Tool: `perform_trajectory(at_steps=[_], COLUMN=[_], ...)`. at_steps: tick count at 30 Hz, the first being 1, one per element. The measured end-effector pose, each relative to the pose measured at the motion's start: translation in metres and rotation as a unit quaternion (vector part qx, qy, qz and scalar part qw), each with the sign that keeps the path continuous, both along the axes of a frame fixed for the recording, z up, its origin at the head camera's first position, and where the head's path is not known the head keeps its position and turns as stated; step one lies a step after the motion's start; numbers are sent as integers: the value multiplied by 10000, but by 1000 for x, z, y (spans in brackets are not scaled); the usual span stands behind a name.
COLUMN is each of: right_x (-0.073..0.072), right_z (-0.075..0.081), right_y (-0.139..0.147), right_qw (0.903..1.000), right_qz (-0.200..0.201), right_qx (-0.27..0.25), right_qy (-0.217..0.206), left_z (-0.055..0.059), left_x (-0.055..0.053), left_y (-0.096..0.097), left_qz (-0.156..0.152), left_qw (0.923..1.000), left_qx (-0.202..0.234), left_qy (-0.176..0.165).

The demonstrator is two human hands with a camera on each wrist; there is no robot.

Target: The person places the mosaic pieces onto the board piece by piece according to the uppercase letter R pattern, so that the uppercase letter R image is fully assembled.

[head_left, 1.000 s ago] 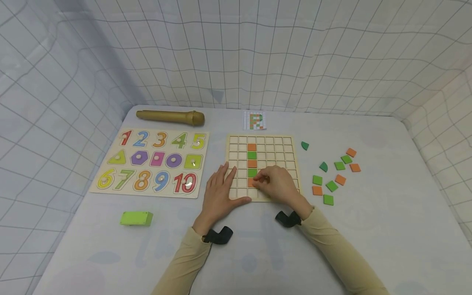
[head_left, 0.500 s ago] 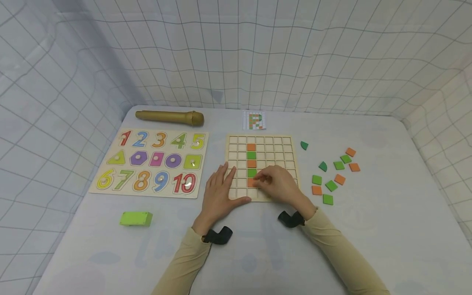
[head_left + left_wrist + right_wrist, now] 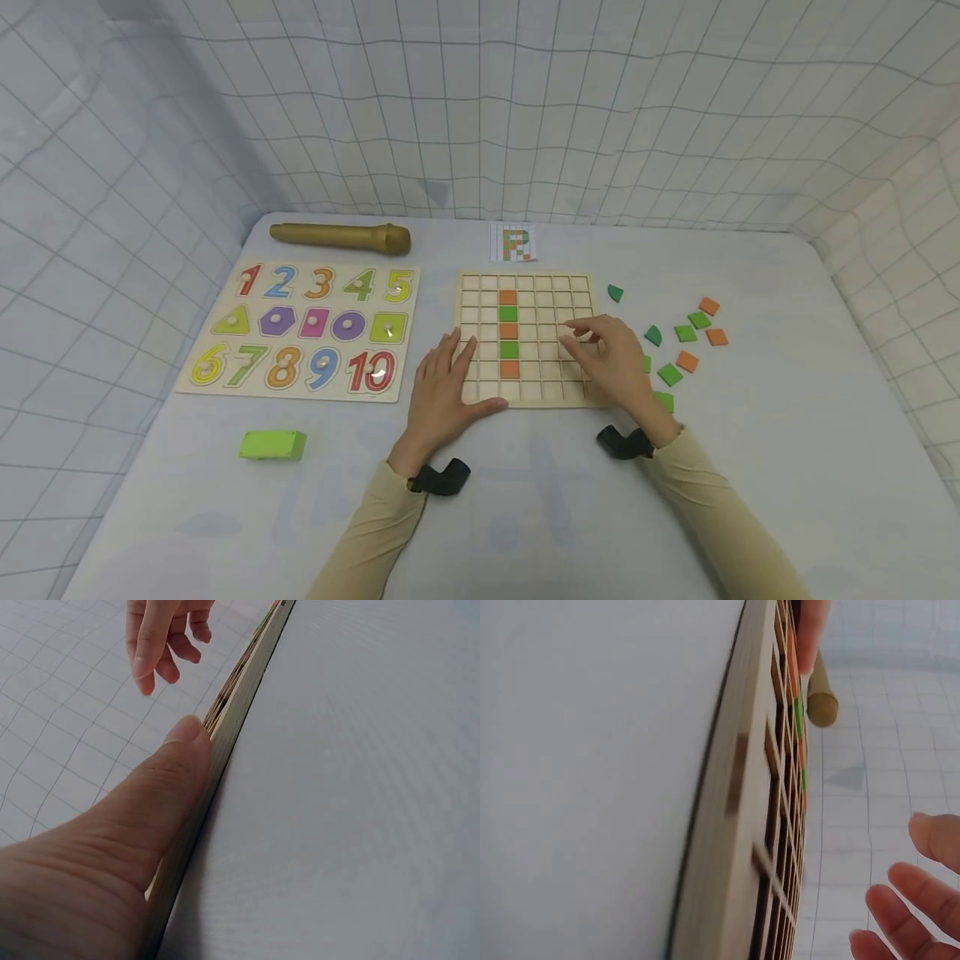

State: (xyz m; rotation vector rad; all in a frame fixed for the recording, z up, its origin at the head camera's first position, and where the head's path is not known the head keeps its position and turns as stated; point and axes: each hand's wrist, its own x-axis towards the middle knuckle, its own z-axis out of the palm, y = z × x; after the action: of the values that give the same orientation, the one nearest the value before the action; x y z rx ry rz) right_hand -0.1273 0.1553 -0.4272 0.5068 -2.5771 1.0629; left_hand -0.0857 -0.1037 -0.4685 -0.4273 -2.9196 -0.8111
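Observation:
A wooden grid board (image 3: 540, 398) lies in the middle of the table. One of its columns holds orange and green square tiles, an orange tile (image 3: 509, 369) lowest. My left hand (image 3: 438, 400) rests on the board's left edge with fingers spread and straight, its thumb along the front edge. Above the right part of the board hovers my right hand (image 3: 615, 358), fingers loosely bent and nothing between them. In the right wrist view the right fingertips (image 3: 892, 900) are apart from each other. Loose orange and green tiles (image 3: 686, 333) lie right of the board, some partly hidden by the right hand.
Left of the grid stands a number and shape puzzle board (image 3: 300, 333). A gold microphone (image 3: 341, 237) lies behind it, a green block (image 3: 273, 445) in front. A small pattern card (image 3: 513, 242) sits behind the grid. Two dark green quarter-round pieces (image 3: 615, 292) lie at the right.
My right hand has left the lowest orange tile, which stays in the grid, and moved right across the board. The left hand has kept its place.

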Motion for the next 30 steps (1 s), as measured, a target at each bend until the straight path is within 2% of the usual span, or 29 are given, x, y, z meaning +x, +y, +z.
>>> perform_trajectory(at_steps=[6,12,20,30], right_x=[1,4,9,13], right_z=[-3,-5,-5,-5], right_y=[25,47,62,72], right_qw=[9980,9942,9896,9855], right_qz=[-514,-1035,-1413,-1620], right_qx=[-109,2,51,406], right_qy=[349,287,269,-301], left_z=[1,2,2,1], left_x=[0,0,0,1], left_y=[-1,-1,-1,-1], left_qz=[-29,-33,-23,-21], left_qw=[10000,10000,10000,10000], left_qx=[50,54,74,90], left_qy=[10,24,-37,-15])
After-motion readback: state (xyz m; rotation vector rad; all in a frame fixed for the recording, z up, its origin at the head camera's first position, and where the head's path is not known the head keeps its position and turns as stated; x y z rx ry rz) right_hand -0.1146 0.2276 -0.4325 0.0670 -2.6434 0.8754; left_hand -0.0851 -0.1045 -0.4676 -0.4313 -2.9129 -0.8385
